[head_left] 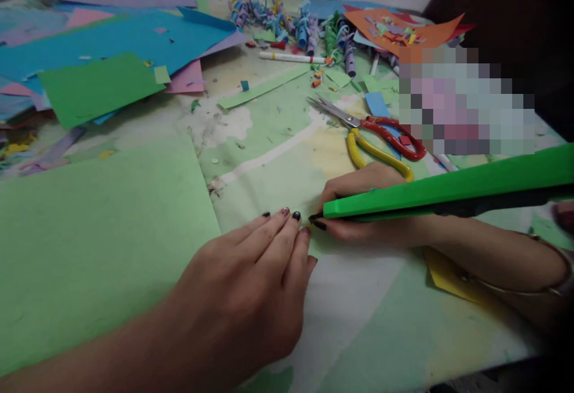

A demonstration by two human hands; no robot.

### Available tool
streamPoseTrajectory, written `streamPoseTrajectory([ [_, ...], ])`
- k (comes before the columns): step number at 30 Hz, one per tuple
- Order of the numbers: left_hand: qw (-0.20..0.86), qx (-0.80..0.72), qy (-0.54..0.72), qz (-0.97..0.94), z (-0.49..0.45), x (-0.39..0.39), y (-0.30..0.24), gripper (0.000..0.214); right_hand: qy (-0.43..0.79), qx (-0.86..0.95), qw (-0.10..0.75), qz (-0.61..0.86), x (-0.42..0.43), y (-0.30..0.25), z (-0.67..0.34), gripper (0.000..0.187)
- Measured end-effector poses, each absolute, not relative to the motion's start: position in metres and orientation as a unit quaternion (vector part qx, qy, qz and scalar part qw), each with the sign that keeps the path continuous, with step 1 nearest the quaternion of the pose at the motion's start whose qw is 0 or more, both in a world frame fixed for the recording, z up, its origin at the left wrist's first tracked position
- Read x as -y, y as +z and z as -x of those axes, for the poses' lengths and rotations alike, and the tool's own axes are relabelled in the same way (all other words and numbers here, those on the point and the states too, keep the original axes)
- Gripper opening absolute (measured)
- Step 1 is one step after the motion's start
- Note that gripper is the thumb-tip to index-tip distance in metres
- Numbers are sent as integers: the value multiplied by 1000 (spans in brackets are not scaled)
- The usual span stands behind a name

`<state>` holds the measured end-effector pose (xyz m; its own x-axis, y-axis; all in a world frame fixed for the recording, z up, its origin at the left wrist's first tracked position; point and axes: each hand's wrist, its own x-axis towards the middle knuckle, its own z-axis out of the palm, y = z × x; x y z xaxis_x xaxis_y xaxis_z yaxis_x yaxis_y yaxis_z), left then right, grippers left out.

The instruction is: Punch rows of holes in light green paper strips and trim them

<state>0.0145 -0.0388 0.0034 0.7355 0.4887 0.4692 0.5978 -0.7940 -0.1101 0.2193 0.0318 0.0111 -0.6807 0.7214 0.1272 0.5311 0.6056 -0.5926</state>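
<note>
My left hand [255,273] lies palm down, fingers stretched out side by side, on the table beside a large light green sheet [103,249]. Its fingertips reach almost to those of my right hand [363,225], which is closed in a writing grip. A dark tip, apparently of a pen [315,218], shows at the right fingertips; the rest of it is hidden. Across the right hand, in front of it, passes a long bright green bar-shaped thing [448,183] with a dark underside. Just beyond lie scissors [352,119] with one red and one yellow handle.
Coloured sheets, including a blue one [121,37] and a green one [96,88], pile up at left. Curled fringed paper rolls [302,28], a white marker [291,57] and an orange sheet [412,25] with scraps lie farther back. Another fingertip [564,215] shows at the right edge.
</note>
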Motion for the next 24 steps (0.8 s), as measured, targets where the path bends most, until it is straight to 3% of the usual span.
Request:
streamPoseTrajectory([
  [8, 91, 329, -270, 900, -21, 41, 8, 23, 276, 900, 97, 324, -35, 23, -221, 9],
  [14, 73, 337, -277, 897, -23, 58, 6, 21, 271, 875, 160, 367, -28, 19, -216, 13],
  [24, 61, 290, -289, 910, -15, 45, 3, 14, 261, 876, 150, 378, -23, 17, -217, 14],
])
